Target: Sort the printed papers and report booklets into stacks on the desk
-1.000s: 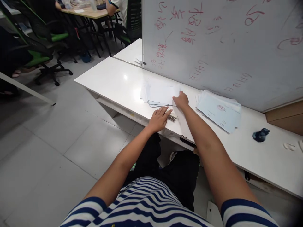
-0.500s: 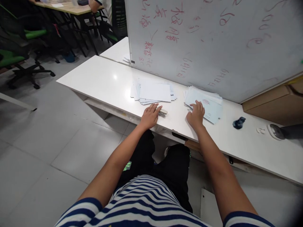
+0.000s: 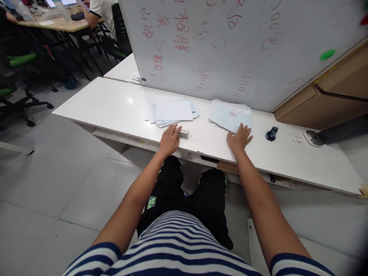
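Observation:
On the white desk, my left hand lies palm down with its fingers spread. Its thumb side is at the left end of a small pale stapler, which sticks out to the right. Just behind it is a stack of white papers, its sheets slightly fanned. My right hand is also open, fingers apart, against the near edge of a second paper stack. That stack's pale blue top sheet carries a round red stamp. The hand hides the near right corner.
A whiteboard with red writing stands along the desk's back edge. To the right are a dark blue object, a small white item, a dark cylinder and cardboard boxes. Chairs and another person's arm show at upper left.
The view has turned to the right. My right hand has shifted toward the stack's near right corner and its fingers have spread. My left hand stays by the stapler.

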